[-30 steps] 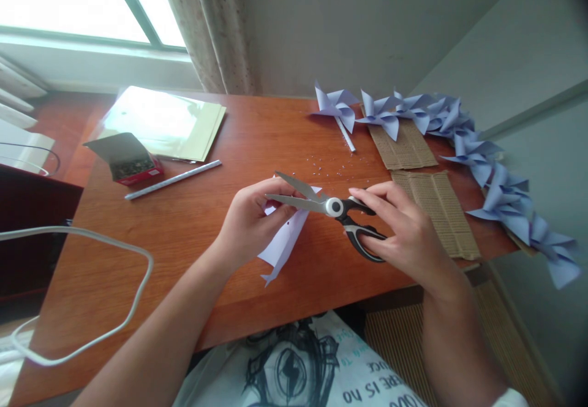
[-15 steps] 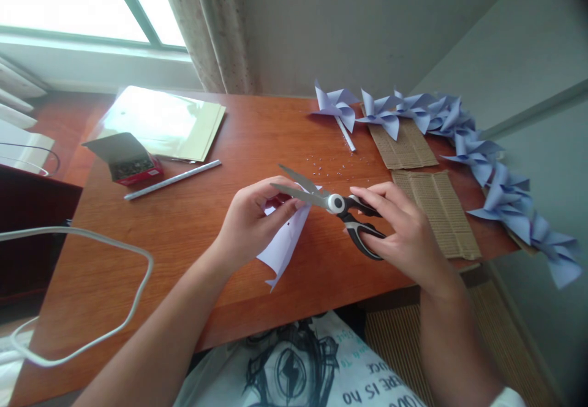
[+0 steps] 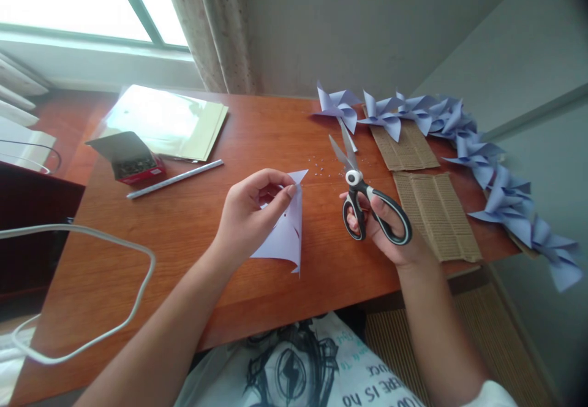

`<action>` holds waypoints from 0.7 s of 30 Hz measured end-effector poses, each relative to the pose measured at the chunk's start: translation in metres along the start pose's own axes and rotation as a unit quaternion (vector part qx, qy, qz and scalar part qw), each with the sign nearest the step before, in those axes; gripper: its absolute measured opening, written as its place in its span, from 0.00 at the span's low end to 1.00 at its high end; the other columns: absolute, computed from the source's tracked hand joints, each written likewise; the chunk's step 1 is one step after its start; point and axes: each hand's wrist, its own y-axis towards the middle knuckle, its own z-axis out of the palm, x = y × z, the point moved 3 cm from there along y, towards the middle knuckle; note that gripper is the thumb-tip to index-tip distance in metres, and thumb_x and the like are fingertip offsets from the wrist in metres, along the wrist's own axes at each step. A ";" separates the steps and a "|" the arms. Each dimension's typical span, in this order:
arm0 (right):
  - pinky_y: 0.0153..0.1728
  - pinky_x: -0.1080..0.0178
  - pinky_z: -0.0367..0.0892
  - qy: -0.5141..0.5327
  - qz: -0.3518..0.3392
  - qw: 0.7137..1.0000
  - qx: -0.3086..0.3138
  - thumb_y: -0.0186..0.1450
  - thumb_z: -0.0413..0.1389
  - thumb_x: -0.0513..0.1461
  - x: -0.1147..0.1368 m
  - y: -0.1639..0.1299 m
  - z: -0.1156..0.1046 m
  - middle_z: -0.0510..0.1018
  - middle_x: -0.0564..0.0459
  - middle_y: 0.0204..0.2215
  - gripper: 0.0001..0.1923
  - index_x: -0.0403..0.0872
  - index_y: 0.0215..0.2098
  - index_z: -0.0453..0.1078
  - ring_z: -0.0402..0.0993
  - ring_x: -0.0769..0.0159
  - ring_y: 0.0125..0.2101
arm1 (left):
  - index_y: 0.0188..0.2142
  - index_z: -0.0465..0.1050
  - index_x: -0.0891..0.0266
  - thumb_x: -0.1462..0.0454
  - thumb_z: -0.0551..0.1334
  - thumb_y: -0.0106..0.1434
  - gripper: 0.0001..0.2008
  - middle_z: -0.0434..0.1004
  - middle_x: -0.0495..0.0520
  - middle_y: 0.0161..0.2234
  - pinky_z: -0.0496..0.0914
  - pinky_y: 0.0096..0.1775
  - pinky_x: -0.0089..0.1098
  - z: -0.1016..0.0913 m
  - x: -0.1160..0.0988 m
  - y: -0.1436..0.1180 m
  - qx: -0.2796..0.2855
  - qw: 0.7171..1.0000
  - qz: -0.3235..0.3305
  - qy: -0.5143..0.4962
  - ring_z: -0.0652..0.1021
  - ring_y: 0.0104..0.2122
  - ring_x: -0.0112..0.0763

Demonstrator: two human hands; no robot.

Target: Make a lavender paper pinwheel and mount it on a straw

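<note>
The black-handled steel scissors [image 3: 362, 195] have swung clear, blades apart, gripped by the right hand [image 3: 383, 226]; the left hand [image 3: 250, 214] pinches the folded lilac paper [image 3: 285, 235], partly cut, unassembled.

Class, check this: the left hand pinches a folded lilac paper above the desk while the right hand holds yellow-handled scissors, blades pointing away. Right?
Not quite. In the head view the scissors in the right hand have black-and-white handles. The left hand does pinch the lilac paper.
</note>
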 end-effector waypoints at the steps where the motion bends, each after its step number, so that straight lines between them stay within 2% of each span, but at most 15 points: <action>1: 0.25 0.62 0.68 0.004 0.010 1.000 -0.005 0.70 0.52 0.56 -0.002 0.000 0.000 0.77 0.48 0.30 0.26 0.44 0.50 0.74 0.74 0.62 0.28 | 0.33 0.78 0.63 0.62 0.71 0.60 0.06 0.77 0.50 0.28 0.69 0.29 0.27 0.000 0.000 0.000 -0.002 1.000 0.001 0.001 0.74 0.27 0.26; 4: 0.23 0.64 0.66 0.001 0.017 0.999 -0.035 0.68 0.56 0.55 -0.003 0.001 0.000 0.77 0.49 0.29 0.24 0.43 0.47 0.75 0.72 0.64 0.27 | 0.33 0.77 0.62 0.62 0.70 0.61 0.06 0.78 0.51 0.29 0.69 0.30 0.27 -0.001 0.002 0.000 -0.004 1.000 0.005 0.007 0.75 0.28 0.27; 6: 0.25 0.64 0.67 -0.032 0.012 0.996 -0.087 0.65 0.61 0.54 -0.005 0.001 -0.005 0.76 0.51 0.28 0.23 0.43 0.44 0.75 0.71 0.66 0.27 | 0.34 0.77 0.62 0.62 0.70 0.61 0.06 0.78 0.51 0.30 0.70 0.31 0.27 -0.002 0.003 0.000 -0.004 1.000 0.007 0.011 0.75 0.29 0.27; 9: 0.33 0.62 0.74 -0.112 -0.012 0.978 -0.178 0.58 0.69 0.51 -0.011 0.000 -0.020 0.77 0.50 0.35 0.25 0.45 0.47 0.75 0.75 0.64 0.33 | 0.34 0.77 0.62 0.62 0.69 0.62 0.06 0.78 0.51 0.30 0.70 0.32 0.28 -0.002 0.004 0.000 -0.006 1.000 0.010 0.020 0.76 0.30 0.28; 12: 0.44 0.57 0.76 -0.195 -0.051 0.960 -0.195 0.61 0.66 0.49 -0.018 -0.003 -0.034 0.77 0.46 0.44 0.25 0.46 0.53 0.74 0.78 0.60 0.41 | 0.34 0.77 0.61 0.62 0.69 0.62 0.05 0.79 0.51 0.31 0.70 0.33 0.29 -0.002 0.005 0.000 -0.006 1.000 0.015 0.027 0.76 0.30 0.28; 14: 0.44 0.54 0.76 -0.309 -0.079 0.922 -0.220 0.63 0.63 0.46 -0.018 -0.008 -0.041 0.77 0.44 0.44 0.23 0.46 0.54 0.74 0.78 0.57 0.40 | 0.35 0.78 0.61 0.62 0.69 0.62 0.05 0.79 0.51 0.31 0.70 0.33 0.29 -0.002 0.006 -0.001 -0.003 0.999 0.020 0.030 0.76 0.30 0.28; 16: 0.46 0.51 0.75 -0.428 -0.103 0.864 -0.245 0.63 0.61 0.43 -0.015 -0.012 -0.042 0.78 0.43 0.44 0.22 0.44 0.54 0.74 0.78 0.54 0.41 | 0.35 0.78 0.61 0.62 0.68 0.63 0.04 0.79 0.51 0.32 0.70 0.34 0.29 -0.002 0.007 -0.001 -0.001 0.999 0.024 0.033 0.76 0.30 0.28; 18: 0.48 0.49 0.74 -0.504 -0.118 0.816 -0.258 0.63 0.60 0.42 -0.012 -0.014 -0.040 0.79 0.41 0.44 0.22 0.43 0.54 0.75 0.78 0.51 0.43 | 0.35 0.78 0.60 0.63 0.68 0.63 0.04 0.79 0.51 0.32 0.70 0.34 0.29 -0.002 0.008 -0.002 -0.001 0.999 0.027 0.038 0.76 0.31 0.28; 21: 0.49 0.49 0.73 -0.553 -0.126 0.778 -0.271 0.64 0.59 0.41 -0.011 -0.013 -0.037 0.79 0.39 0.45 0.21 0.42 0.54 0.75 0.78 0.48 0.44 | 0.35 0.77 0.60 0.63 0.69 0.63 0.04 0.79 0.51 0.32 0.69 0.34 0.29 -0.003 0.009 -0.002 -0.003 0.999 0.028 0.042 0.76 0.31 0.28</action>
